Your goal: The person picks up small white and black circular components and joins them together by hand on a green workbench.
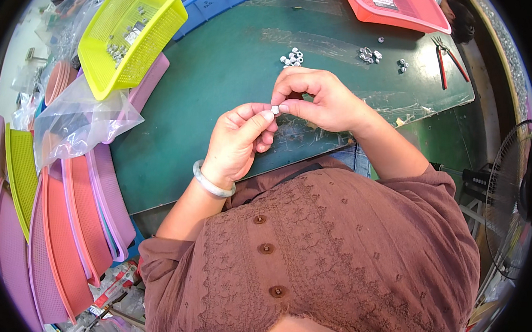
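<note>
Close to the table's near edge, my left hand (243,133) and my right hand (319,101) meet fingertip to fingertip. Between them is a small whitish nut-like piece (275,110), pinched by both thumbs and forefingers; its exact kind is too small to make out. Just beyond my right hand lies a little heap of similar pale pieces (293,58) with dark holes. Further right sit a cluster of shiny metal pieces (370,55), a smaller group of grey pieces (403,66) and one single piece (381,40).
Red-handled pliers (444,66) lie at the table's right. A yellow-green basket (128,35) with small metal parts stands far left, near a clear plastic bag (79,123). Stacked baskets (74,216) crowd the left side. A coral tray (397,9) and blue bin (226,4) stand behind; a fan (508,197) is right.
</note>
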Demonstrator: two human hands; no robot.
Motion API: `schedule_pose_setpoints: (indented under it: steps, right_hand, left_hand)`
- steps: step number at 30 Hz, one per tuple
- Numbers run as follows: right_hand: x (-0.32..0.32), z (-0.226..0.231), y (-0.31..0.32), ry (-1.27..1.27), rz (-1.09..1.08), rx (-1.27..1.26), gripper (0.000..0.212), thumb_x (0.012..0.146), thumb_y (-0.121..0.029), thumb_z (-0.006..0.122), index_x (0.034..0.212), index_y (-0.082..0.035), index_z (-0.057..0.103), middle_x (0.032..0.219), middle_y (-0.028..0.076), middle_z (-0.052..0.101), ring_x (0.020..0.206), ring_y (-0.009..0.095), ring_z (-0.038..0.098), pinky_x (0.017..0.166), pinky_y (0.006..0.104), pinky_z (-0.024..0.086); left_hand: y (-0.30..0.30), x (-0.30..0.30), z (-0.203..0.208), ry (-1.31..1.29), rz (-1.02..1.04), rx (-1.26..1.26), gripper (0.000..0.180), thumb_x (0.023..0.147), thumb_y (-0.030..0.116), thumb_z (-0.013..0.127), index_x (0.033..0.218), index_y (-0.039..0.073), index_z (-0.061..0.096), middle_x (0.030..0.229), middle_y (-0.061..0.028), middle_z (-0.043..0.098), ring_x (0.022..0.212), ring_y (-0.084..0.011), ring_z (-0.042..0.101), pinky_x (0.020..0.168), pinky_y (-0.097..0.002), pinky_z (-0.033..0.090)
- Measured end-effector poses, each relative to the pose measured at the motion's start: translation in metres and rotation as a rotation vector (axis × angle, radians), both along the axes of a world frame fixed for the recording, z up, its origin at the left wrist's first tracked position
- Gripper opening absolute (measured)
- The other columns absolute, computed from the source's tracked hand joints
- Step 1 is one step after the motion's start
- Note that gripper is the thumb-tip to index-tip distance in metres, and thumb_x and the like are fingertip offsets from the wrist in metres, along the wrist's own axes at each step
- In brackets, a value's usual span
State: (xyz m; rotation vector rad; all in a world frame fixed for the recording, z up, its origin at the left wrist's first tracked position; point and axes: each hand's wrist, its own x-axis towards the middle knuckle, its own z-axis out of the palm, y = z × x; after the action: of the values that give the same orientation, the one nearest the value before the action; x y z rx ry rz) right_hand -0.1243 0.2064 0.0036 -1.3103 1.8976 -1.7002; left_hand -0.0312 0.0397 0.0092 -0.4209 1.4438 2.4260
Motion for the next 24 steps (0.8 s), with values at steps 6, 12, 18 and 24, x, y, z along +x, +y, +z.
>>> schedule_pose_setpoints:
  steps: [6,12,18,24]
  right_hand:
    - [0.003,-0.001,-0.001,-0.02,-0.022,0.007,0.007,0.077,-0.005,0.06,0.083,-0.002,0.061,0.078,0.004,0.056,0.071,0.012,0.053,0.062,0.0236,0.043]
    - [0.006,-0.002,-0.001,-0.113,-0.032,0.034,0.007,0.078,-0.002,0.06,0.085,0.0,0.061,0.079,0.004,0.056,0.074,0.011,0.053,0.066,0.0236,0.043]
    - [0.007,-0.004,-0.003,-0.225,-0.02,0.018,0.007,0.08,-0.002,0.059,0.085,0.001,0.061,0.08,0.003,0.056,0.074,0.009,0.053,0.067,0.0222,0.043]
    - [0.007,-0.011,-0.005,-0.272,-0.039,-0.021,0.011,0.079,-0.009,0.061,0.085,0.001,0.063,0.077,0.004,0.059,0.073,0.01,0.056,0.067,0.0229,0.045]
  left_hand:
    - [0.0,0.001,-0.003,0.002,0.038,0.003,0.01,0.084,0.01,0.056,0.089,0.001,0.059,0.07,-0.0027,0.056,0.053,-0.0067,0.048,0.046,-0.0175,0.036]
    - [-0.001,0.0,-0.002,-0.004,0.04,0.004,0.009,0.084,0.011,0.057,0.084,0.002,0.06,0.067,-0.0014,0.057,0.051,-0.0047,0.047,0.045,-0.0163,0.035]
    - [0.0,0.0,-0.001,-0.011,0.049,-0.037,0.009,0.084,0.012,0.057,0.08,0.004,0.059,0.065,0.0003,0.056,0.051,-0.0032,0.046,0.044,-0.0154,0.034]
    - [0.001,-0.001,0.0,-0.003,0.06,-0.073,0.008,0.084,0.011,0.055,0.082,0.004,0.059,0.064,0.0004,0.053,0.05,-0.0039,0.044,0.043,-0.0152,0.031]
